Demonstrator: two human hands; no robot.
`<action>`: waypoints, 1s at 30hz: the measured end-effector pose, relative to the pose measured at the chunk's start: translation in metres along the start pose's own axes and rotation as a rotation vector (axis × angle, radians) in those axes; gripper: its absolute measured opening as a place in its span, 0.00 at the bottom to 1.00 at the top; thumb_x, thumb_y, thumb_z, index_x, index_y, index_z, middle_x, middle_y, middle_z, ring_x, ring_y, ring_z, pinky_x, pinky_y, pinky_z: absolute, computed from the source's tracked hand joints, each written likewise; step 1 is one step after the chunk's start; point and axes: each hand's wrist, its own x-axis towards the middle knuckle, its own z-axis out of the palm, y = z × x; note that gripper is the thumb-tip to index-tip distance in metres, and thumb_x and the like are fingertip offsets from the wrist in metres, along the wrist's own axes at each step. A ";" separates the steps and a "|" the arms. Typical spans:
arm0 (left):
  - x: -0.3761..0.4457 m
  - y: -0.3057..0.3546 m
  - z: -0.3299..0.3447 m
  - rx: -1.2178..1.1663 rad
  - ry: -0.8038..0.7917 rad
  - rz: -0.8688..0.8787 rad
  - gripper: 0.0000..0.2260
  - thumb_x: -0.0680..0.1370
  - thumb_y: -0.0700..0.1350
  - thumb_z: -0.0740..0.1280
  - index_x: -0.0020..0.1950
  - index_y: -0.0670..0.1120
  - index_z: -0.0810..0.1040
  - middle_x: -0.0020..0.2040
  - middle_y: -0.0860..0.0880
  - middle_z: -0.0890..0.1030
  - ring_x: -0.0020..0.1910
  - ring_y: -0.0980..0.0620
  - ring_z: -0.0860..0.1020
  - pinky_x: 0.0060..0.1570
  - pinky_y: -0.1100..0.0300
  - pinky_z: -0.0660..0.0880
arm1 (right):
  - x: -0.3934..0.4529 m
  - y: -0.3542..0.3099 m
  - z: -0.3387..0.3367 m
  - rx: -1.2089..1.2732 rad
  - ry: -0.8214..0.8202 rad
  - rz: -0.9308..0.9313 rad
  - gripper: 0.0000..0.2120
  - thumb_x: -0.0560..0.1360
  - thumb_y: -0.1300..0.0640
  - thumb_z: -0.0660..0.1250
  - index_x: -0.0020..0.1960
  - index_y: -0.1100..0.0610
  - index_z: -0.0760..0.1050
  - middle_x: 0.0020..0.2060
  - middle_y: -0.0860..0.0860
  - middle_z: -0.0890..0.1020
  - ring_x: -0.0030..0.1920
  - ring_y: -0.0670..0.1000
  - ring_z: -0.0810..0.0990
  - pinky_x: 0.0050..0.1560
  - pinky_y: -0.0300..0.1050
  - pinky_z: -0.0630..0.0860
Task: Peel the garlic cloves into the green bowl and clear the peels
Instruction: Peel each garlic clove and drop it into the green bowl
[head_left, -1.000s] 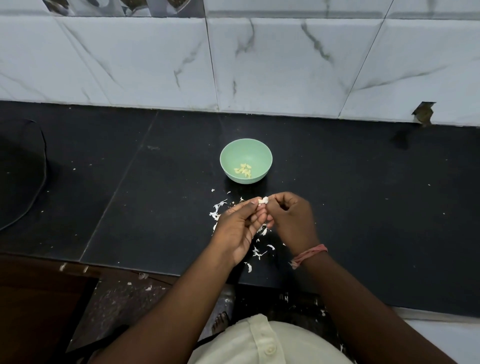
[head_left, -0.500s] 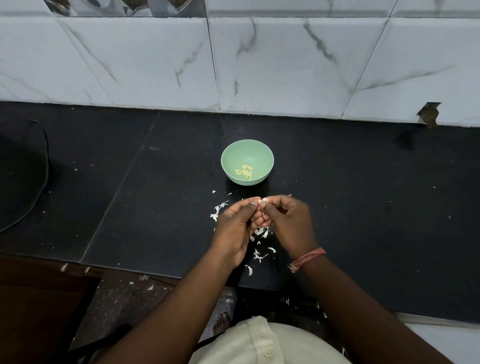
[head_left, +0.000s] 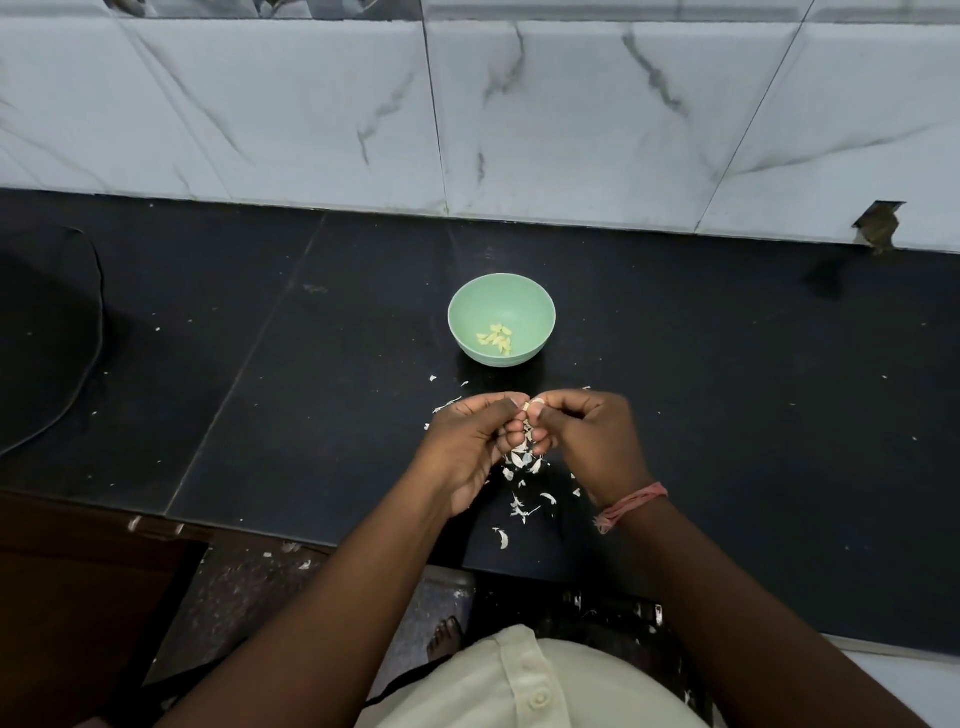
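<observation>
From the head view, both hands meet just in front of the body, over the black counter (head_left: 727, 389). The left hand (head_left: 470, 447) and the right hand (head_left: 589, 441) are each pinched at thumb and forefinger on one small garlic clove (head_left: 533, 405), which shows as a pale speck between the fingertips — too little of it is exposed to tell which way its long axis runs. The other fingers of both hands are curled in under the pinch.

The green bowl (head_left: 470, 299) stands straight ahead of the hands, further from the body and close to them but apart. It sits upright, and several peeled cloves (head_left: 496, 339) lie on its floor. Its centre falls slightly to the left of the pinch, so the two hands look about equally near to it; either could carry the clove forward.

The peels (head_left: 522, 467) lie scattered on the counter directly beneath and behind the hands, toward the body, with a few flecks (head_left: 447, 405) near the left hand and some strays on the floor (head_left: 270, 577) below the counter edge.

By my reading, the peeling of this clove is under way — the drop into the bowl will be a short reach straight forward, and the clearing of the peels is not yet begun.
</observation>
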 end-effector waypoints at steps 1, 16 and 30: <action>0.001 0.001 -0.003 0.007 -0.017 -0.016 0.05 0.79 0.34 0.68 0.51 0.34 0.82 0.35 0.44 0.81 0.32 0.56 0.78 0.35 0.68 0.78 | 0.001 0.000 -0.002 0.029 -0.015 0.022 0.07 0.76 0.69 0.70 0.42 0.63 0.84 0.32 0.63 0.82 0.30 0.55 0.79 0.33 0.45 0.80; 0.003 0.005 -0.016 0.079 -0.064 -0.005 0.06 0.78 0.34 0.68 0.52 0.36 0.83 0.41 0.41 0.84 0.37 0.53 0.82 0.39 0.66 0.81 | 0.004 0.000 -0.002 0.139 -0.120 0.212 0.04 0.77 0.70 0.67 0.46 0.69 0.81 0.33 0.61 0.80 0.31 0.55 0.78 0.35 0.49 0.81; 0.003 -0.005 -0.007 0.054 0.054 -0.063 0.06 0.77 0.32 0.68 0.52 0.36 0.83 0.43 0.41 0.85 0.37 0.53 0.83 0.42 0.62 0.82 | -0.002 0.014 0.010 -0.466 0.090 -0.073 0.04 0.74 0.56 0.70 0.41 0.50 0.81 0.33 0.45 0.84 0.34 0.45 0.82 0.40 0.51 0.82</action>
